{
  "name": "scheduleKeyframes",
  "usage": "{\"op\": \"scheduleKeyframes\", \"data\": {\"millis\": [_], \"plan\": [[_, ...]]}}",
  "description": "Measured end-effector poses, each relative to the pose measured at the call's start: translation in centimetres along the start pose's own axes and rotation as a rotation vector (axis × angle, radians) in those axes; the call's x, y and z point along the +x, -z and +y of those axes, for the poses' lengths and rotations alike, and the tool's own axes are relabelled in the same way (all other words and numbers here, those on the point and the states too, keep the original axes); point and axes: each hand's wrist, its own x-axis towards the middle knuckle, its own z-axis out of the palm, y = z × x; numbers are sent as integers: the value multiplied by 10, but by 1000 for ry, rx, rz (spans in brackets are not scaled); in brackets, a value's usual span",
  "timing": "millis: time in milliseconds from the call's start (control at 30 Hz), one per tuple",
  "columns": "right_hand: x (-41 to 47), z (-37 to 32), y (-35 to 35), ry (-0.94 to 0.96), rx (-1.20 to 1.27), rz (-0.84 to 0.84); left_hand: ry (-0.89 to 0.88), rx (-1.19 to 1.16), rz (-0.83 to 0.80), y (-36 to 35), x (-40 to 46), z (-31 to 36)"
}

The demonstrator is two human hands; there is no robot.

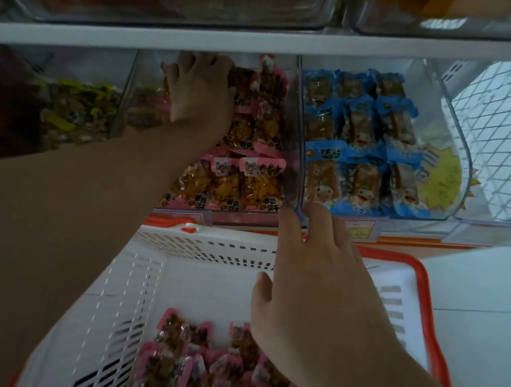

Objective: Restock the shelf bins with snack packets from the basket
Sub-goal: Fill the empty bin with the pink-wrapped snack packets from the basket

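Left hand [200,88] reached deep into the pink-packet bin [292,134], fingers curled on the rear packets [254,106] (grip partly hidden). Right hand [314,266] lay flat, fingers straight, tips touching that bin's front right corner. Spare pink packets [182,361] lay jumbled at the basket's [210,247] near edge.

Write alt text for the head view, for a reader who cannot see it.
The left hand reaches deep into a clear shelf bin of pink snack packets, while the right hand touches the bin's front corner. Below sits a white basket holding more pink packets; a neighbouring bin holds blue packets.
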Motion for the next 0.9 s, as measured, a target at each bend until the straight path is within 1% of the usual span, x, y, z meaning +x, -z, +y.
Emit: {"op": "scheduleKeyframes", "data": {"millis": [100, 167, 233, 333, 367, 433, 500, 533, 567, 600, 633, 700, 733, 800, 867, 900], "plan": [[-1, -1, 1, -4, -11, -18, -35, 23, -13, 0, -7, -3], [0, 0, 1, -2, -9, -6, -71, -9, -11, 4, -18, -7], [-1, 0, 3, -2, 1, -14, -116, -66, 16, 14, -34, -7], [-5, 0, 6, -2, 17, -33, -135, -196, 60, 36, -73, -8], [-6, 1, 8, -6, 39, -18, -137, -238, 64, 46, -91, -9], [-10, 3, 9, -6, 124, 55, -124, -298, 18, 66, -134, -13], [-14, 1, 7, 49, 211, 151, -85, -292, -56, 86, -181, -21], [-16, -1, 3, 88, 249, 168, -41, -281, -98, 96, -204, -26], [-17, -4, -3, 120, 277, 143, 24, -268, -141, 105, -225, -32], [-17, -8, -13, 141, 281, 68, 95, -249, -178, 113, -243, -40], [-16, -11, -26, 142, 242, -62, 157, -217, -210, 120, -256, -47], [-10, -13, -62, 125, 75, -345, 296, -172, -313, 127, -270, -63], [-8, -13, -82, 133, 18, -434, 381, -184, -380, 128, -273, -70], [-8, -13, -122, 142, 8, -544, 495, -264, -497, 126, -277, -81], [-13, -16, -158, 164, 25, -620, 524, -349, -574, 121, -279, -89], [-18, -17, -173, 188, 13, -627, 516, -369, -583, 118, -279, -91]]}}
